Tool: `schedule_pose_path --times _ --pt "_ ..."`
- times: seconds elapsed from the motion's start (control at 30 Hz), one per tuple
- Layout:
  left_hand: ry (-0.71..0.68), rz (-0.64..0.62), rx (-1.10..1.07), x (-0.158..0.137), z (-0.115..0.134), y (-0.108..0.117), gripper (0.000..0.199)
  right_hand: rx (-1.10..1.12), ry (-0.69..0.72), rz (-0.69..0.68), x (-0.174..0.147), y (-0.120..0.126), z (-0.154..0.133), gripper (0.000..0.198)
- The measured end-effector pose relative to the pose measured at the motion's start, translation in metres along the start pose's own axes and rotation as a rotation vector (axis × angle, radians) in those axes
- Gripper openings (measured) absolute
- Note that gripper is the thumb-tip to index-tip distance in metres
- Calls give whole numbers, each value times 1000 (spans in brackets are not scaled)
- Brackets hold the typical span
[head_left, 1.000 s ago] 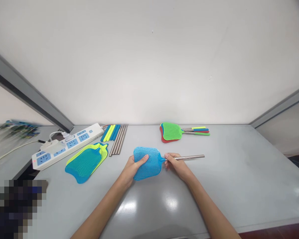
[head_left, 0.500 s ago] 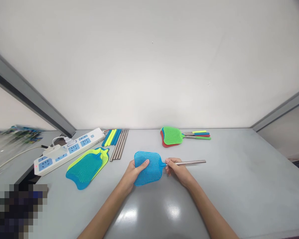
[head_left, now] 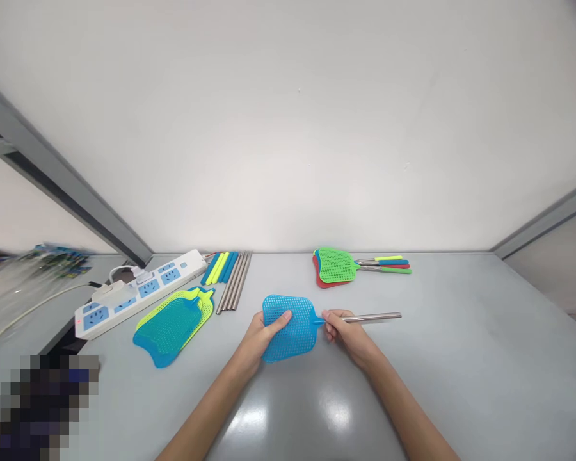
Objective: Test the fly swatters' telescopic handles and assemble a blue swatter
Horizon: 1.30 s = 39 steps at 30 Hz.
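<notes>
My left hand (head_left: 264,336) grips the left side of a blue perforated fly swatter head (head_left: 292,339), thumb on top and fingers underneath. My right hand (head_left: 343,330) is closed round a metal rod (head_left: 377,317) close to the neck of that head. The rod's near end meets the blue neck at my right fingertips, which partly hide the joint. Its other end points right and has no coloured grip on it. Both pieces are held above the table, roughly in one line.
At left lie blue and yellow swatter heads (head_left: 166,333), coloured grip tubes (head_left: 219,267) and several metal rods (head_left: 234,282). A white power strip (head_left: 148,288) with plugs stands beside them. Swatters with coloured grips (head_left: 336,266) are stacked near the wall. A pixelated patch covers the lower left.
The whole scene has shifted slightly right and down in view. Both hands keep their hold on the swatter head and rod, with little visible movement between them.
</notes>
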<state>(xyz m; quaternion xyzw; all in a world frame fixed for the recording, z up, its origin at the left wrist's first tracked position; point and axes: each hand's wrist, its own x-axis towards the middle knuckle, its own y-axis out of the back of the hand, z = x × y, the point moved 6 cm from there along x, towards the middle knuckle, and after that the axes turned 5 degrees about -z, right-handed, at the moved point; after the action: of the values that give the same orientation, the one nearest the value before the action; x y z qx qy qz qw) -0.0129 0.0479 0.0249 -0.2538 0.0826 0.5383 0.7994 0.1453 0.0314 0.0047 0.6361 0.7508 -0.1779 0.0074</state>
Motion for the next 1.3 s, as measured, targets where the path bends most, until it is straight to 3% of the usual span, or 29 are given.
schedule_pose_path --times 0.4,0.6,0.97,1.3 --pt "-23 5 23 -1 4 2 39 77 -47 19 -1 1 1 34" --pt "-19 59 45 -3 10 10 39 137 -4 -38 -3 -3 -1 37" --pt "-31 64 27 -2 19 15 36 108 -11 -31 -6 -6 -3 37" --pt "-9 102 10 0 18 25 29 168 -1 -115 -7 -19 0 43"
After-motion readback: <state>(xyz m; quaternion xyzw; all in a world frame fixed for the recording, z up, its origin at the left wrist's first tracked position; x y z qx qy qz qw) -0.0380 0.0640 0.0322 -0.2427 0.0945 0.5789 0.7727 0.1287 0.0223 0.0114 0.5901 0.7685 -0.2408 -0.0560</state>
